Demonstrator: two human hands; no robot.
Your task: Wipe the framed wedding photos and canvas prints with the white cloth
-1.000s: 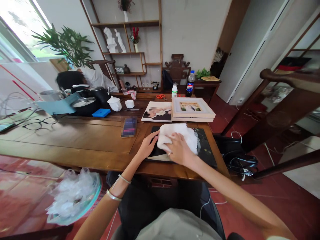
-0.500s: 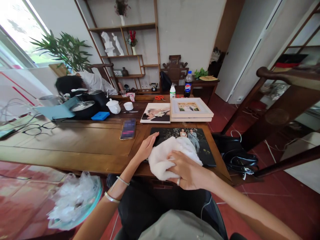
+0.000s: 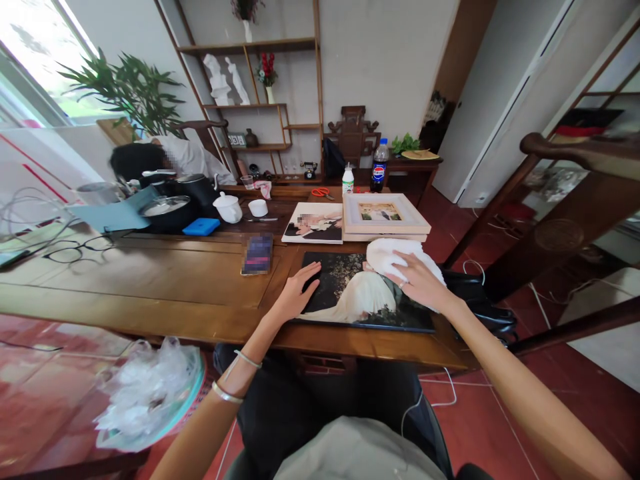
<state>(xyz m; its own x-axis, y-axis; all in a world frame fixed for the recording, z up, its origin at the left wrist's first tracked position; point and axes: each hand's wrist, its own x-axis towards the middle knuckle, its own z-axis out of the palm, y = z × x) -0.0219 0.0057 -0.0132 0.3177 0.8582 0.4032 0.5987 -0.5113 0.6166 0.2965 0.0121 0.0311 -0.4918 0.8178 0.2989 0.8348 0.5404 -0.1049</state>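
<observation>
A dark wedding photo panel (image 3: pixel 367 293) lies flat on the wooden table (image 3: pixel 200 287) right in front of me. My left hand (image 3: pixel 296 291) rests at the panel's left edge, its fingers stretched out and holding nothing. Over the panel's upper right corner, my right hand (image 3: pixel 424 281) presses a white towel (image 3: pixel 385 256), which bunches around the fingers and hides that part of the picture. Beyond the panel are a white-edged photo board (image 3: pixel 314 223) and a pale picture frame (image 3: pixel 417 217) on a stack.
A phone (image 3: pixel 257 255) lies left of the panel. Farther back are a white teapot (image 3: pixel 229 208), a blue box (image 3: pixel 201 227), orange scissors (image 3: pixel 321 192), a white bottle (image 3: pixel 347 179) and a cola bottle (image 3: pixel 379 167). Eyeglasses (image 3: pixel 77 252) and a bag-filled basket (image 3: pixel 150 393) are leftward. Another person (image 3: pixel 193 160) leans across.
My right hand has moved the towel from the panel's lower middle to its upper right corner, uncovering the white dress in the picture. My left hand stays at the left edge.
</observation>
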